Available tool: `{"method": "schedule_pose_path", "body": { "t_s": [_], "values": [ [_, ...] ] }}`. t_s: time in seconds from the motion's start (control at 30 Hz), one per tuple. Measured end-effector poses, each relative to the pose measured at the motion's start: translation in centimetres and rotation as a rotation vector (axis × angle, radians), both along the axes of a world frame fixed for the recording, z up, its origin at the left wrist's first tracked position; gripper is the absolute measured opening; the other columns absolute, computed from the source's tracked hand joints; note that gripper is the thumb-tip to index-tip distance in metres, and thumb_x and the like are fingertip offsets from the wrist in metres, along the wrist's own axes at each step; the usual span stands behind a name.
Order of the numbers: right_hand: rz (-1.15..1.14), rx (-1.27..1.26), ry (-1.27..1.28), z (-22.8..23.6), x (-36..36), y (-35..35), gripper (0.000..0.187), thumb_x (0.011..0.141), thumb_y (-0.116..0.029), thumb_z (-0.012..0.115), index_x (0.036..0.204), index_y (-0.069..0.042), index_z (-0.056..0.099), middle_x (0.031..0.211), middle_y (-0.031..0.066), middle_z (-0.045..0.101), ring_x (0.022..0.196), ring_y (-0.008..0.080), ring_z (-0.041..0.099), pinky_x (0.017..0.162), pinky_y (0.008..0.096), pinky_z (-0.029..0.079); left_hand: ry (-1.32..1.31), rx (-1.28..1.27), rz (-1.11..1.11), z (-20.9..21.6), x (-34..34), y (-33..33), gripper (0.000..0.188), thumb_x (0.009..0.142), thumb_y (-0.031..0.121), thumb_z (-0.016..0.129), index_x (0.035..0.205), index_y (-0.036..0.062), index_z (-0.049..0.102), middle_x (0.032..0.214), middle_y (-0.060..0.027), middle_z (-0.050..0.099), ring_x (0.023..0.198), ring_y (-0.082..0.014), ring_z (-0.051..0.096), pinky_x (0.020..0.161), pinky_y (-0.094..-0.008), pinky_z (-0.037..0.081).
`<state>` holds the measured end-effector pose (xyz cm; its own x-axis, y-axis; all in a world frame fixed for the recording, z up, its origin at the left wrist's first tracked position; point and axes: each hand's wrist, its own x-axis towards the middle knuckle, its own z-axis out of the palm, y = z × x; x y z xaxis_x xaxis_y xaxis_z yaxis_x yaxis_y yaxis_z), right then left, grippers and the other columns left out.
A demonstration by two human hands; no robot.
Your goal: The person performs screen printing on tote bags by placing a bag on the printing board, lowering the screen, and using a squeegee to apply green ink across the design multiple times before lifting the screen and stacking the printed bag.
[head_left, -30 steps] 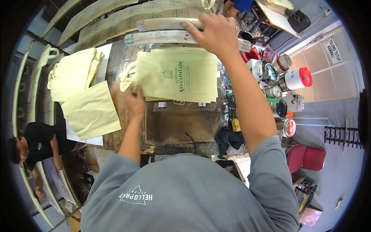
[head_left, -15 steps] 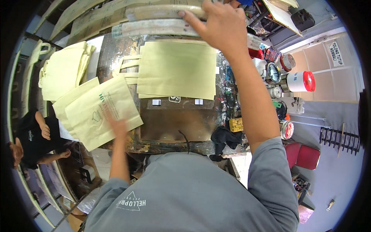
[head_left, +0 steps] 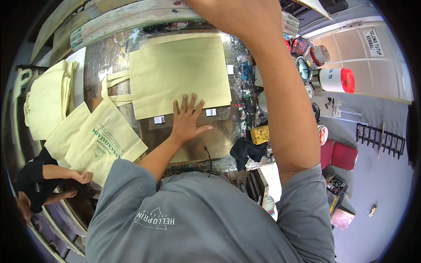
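Note:
A pale yellow fabric tote bag (head_left: 180, 74) lies flat on the paint-stained table, its handles pointing left and another layer showing beneath its far edge. My left hand (head_left: 189, 119) is spread open, fingertips on the bag's near edge and palm over the brown board (head_left: 184, 144). Up at the far edge of view is my right hand (head_left: 241, 17), beside a worn, taped frame bar (head_left: 140, 21). Its fingers are cut off, so I cannot tell its grip. A printed tote bag (head_left: 105, 142) lies to the left, a co-worker's hand (head_left: 82, 176) at its near corner.
A pile of pale yellow bags (head_left: 50, 98) sits at the far left. Right of the table stand paint cans, one with a red lid (head_left: 347, 81). A black cloth (head_left: 247, 152) and a yellow block (head_left: 259, 134) lie at the table's near right.
My left hand has moved from the printed bag to the bag on the board. My right hand has moved farther up, its fingers leaving view. The co-worker's hand has reached the printed bag.

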<state>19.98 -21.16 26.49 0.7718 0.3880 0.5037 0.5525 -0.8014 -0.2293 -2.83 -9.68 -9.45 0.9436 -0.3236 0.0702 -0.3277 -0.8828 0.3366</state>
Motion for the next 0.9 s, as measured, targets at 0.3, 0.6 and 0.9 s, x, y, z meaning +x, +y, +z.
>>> {"method": "schedule_pose_path", "body": {
  "t_s": [0.3,0.6,0.9],
  "values": [
    [0.049,0.006,-0.193,-1.0,-1.8,0.9,0.058,0.093,-0.060,0.067,0.076,-0.004,0.067,0.075,0.0170,0.070,0.079,0.0354,0.069,0.079,0.0472,0.045,-0.107,-0.045,0.006,1.3,-0.6,-0.2,0.098,0.089,0.082,0.057,0.162,0.0171,0.047,0.174,-0.0151,0.029,0.160,-0.0431,0.022,0.125,-0.0730,0.012],
    [0.149,-0.356,0.048,-8.6,-6.9,-2.7,0.049,0.092,-0.055,0.074,0.111,-0.011,0.064,0.100,0.0119,0.071,0.100,0.0368,0.070,0.079,0.0532,0.048,0.173,-2.115,0.579,19.3,-2.6,10.8,0.126,0.090,0.093,0.039,0.168,-0.0010,0.007,0.164,-0.0297,0.037,0.154,-0.0432,0.037,0.128,-0.0523,0.031],
    [0.076,-0.419,0.401,-18.5,-14.4,-4.1,0.058,0.075,-0.022,0.090,0.124,-0.016,0.059,0.112,0.0070,0.064,0.110,0.0311,0.062,0.088,0.0535,0.043,0.632,-1.869,0.976,10.0,-7.4,11.3,0.129,0.090,0.097,0.028,0.162,-0.0099,0.017,0.153,-0.0302,0.045,0.137,-0.0436,0.055,0.115,-0.0488,0.047]
  ]
}}
